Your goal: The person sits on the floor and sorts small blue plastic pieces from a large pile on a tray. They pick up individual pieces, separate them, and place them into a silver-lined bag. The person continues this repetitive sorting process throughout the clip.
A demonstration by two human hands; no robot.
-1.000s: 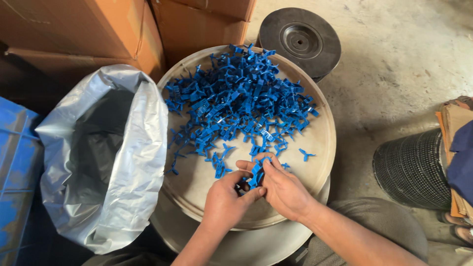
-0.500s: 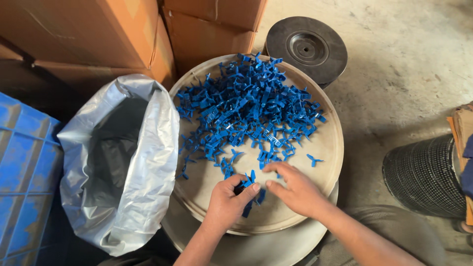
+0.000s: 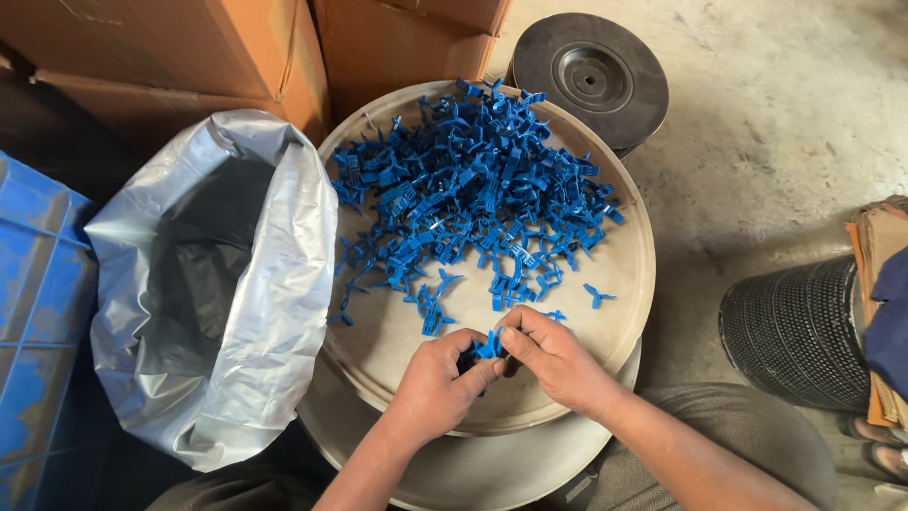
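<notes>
Both hands, the left hand (image 3: pixel 437 378) and right hand (image 3: pixel 553 355), pinch 1 blue plastic clip (image 3: pixel 489 347) between fingertips over the round tray (image 3: pixel 624 284), close to the heap of clips (image 3: pixel 473 199) and the open bag (image 3: pixel 218 284).

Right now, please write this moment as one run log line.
left hand + right hand: pinch one blue plastic piece | over round tray | blue pile beyond | open silver bag at left

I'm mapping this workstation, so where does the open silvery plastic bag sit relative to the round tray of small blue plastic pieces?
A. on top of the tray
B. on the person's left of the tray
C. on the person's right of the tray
B: the open silvery plastic bag stands against the left rim of the round tray, whose small blue plastic pieces lie to its right.
</notes>
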